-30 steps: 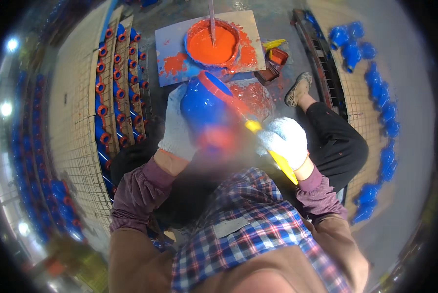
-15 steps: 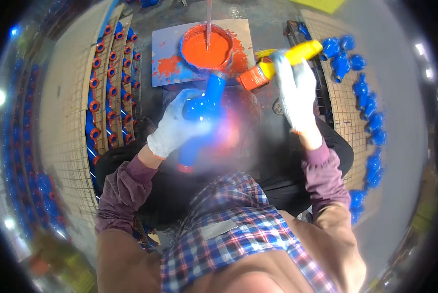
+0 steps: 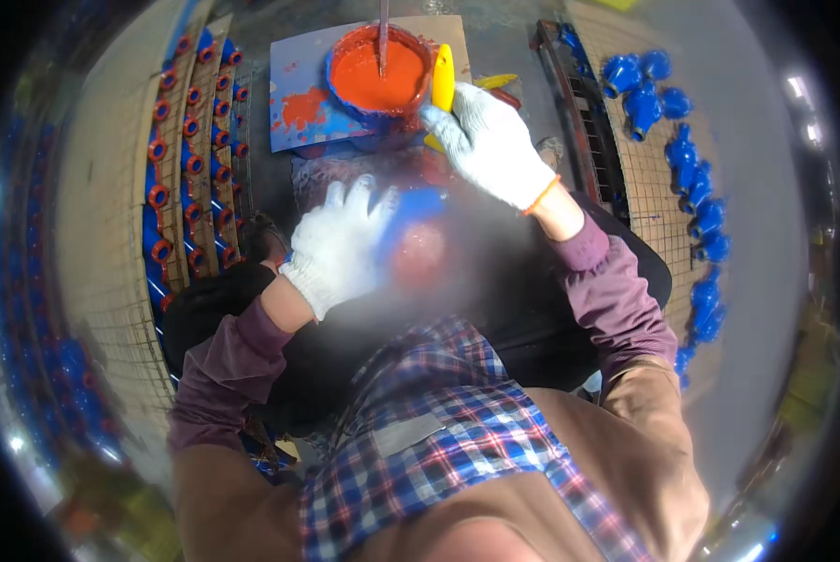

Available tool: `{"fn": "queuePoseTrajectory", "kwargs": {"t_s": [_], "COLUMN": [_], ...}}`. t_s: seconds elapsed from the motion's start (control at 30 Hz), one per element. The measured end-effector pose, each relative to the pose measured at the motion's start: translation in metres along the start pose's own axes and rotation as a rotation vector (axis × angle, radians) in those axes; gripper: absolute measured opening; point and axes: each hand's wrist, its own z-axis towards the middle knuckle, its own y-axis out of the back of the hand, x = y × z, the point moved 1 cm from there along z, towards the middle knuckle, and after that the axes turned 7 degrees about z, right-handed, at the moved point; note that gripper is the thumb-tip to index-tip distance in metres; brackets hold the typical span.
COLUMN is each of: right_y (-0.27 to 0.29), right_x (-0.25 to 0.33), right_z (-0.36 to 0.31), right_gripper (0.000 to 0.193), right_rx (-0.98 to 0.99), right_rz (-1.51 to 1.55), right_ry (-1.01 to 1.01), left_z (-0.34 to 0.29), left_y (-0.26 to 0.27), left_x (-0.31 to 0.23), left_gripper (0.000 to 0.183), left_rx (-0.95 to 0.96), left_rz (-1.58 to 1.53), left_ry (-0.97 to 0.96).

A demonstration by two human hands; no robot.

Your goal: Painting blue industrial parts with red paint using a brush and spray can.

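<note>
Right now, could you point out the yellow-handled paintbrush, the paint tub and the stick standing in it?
Yellow-handled paintbrush (image 3: 443,77): head view, on the handle.
Paint tub (image 3: 375,119): head view, on its near wall.
Stick (image 3: 383,39): head view, on its shaft.

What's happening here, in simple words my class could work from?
A person's right hand, in a white knit glove, grips a yellow-handled brush, seen just right of a round bucket of orange-red paint on a paint-spattered board. The left hand, gloved alike, is at a blurred blue-and-red piece; its grip is unclear. Red-ringed blue pieces stand in rows at left; glossy blue ones lie at right.
</note>
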Motion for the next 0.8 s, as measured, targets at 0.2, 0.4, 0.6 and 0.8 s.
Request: {"fn": "queuePoseTrajectory", "kwargs": {"t_s": [0.2, 0.4, 0.6, 0.8], "right_y": [0.012, 0.008, 0.011, -0.001], "right_x": [0.022, 0.012, 0.003, -0.001], "right_z": [-0.033, -0.058, -0.089, -0.112], "right_gripper": [0.018, 0.014, 0.018, 0.019], "right_rx": [-0.082, -0.218, -0.394, -0.488], "right_rz": [-0.047, 0.27, 0.73, 1.093], "right_ry": [0.223, 0.172, -0.051, -0.179], "left_z": [0.0, -0.005, -0.04, -0.049], "left_y": [-0.004, -0.024, -0.044, -0.054], "left_x": [0.008, 0.023, -0.005, -0.058], "left_gripper": [0.074, 0.06, 0.063, 0.064], "left_rx": [-0.022, 0.288, -0.195, 0.198], "left_rz": [-0.378, -1.44, -1.438, -3.31], "left_ry": [0.115, 0.371, 0.23, 0.391]}}
